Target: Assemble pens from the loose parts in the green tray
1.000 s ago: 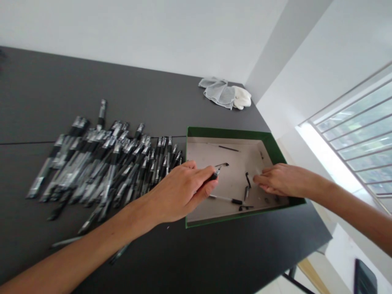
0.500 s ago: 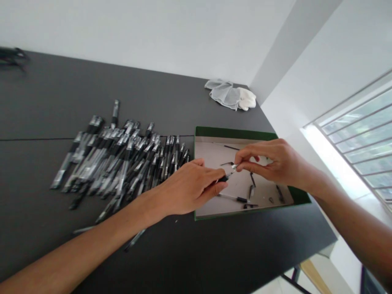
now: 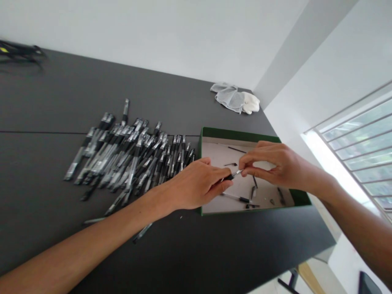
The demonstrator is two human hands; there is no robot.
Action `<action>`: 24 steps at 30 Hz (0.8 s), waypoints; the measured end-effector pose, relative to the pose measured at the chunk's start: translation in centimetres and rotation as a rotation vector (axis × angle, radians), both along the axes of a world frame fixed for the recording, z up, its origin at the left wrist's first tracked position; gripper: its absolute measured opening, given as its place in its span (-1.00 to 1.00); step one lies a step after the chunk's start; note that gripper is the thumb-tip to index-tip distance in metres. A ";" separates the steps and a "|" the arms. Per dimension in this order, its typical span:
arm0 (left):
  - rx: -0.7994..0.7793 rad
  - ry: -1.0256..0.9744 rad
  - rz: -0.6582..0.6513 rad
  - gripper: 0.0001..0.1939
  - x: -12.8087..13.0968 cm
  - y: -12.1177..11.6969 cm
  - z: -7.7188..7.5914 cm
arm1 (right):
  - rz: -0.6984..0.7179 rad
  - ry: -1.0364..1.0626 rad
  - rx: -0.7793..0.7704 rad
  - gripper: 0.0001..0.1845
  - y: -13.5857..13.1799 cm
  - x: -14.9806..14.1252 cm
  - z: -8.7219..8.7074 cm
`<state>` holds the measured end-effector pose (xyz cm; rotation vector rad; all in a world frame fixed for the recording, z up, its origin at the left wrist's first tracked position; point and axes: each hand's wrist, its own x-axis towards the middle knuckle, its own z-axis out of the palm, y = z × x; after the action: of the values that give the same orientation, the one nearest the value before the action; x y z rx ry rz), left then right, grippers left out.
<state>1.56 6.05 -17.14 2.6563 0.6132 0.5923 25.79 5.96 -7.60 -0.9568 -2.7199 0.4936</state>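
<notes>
My left hand (image 3: 196,183) is closed around a pen (image 3: 229,177), whose black grip and pale pointed end stick out past the thumb and forefinger. My right hand (image 3: 271,166) pinches the tip end of that pen between thumb and forefinger; the rest of the barrel is hidden by my left hand. Both hands are over a shallow green box (image 3: 241,131) with a pale inside. In the box lie a clear pen with a black grip (image 3: 235,197) and several small dark pen parts (image 3: 253,192). Left of the box, many black-and-clear pens (image 3: 122,151) are heaped on the table.
The dark table (image 3: 171,253) has a seam running across it. White and grey gloves or cloths (image 3: 234,99) lie at the back near the wall. A dark tangled object (image 3: 21,51) sits at the far left. A barred window (image 3: 364,151) is on the right.
My right fingertips have come into line with the pen, and the pale tip now sits against its black grip where a thin gap showed before. The whole view has shifted slightly.
</notes>
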 end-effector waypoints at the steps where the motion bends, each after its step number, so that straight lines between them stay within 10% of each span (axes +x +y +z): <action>1: -0.001 -0.001 -0.002 -0.65 0.0 0.0 0.0 | 0.001 -0.014 0.009 -0.81 0.0 -0.1 0.0; 24: 0.013 -0.043 -0.025 -0.66 0.0 0.1 -0.3 | 0.047 -0.139 0.038 -0.84 -0.3 -1.7 0.0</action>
<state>1.58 6.15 -17.44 2.6519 0.5649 0.6468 24.05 5.64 -7.56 -0.9529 -2.8707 0.3963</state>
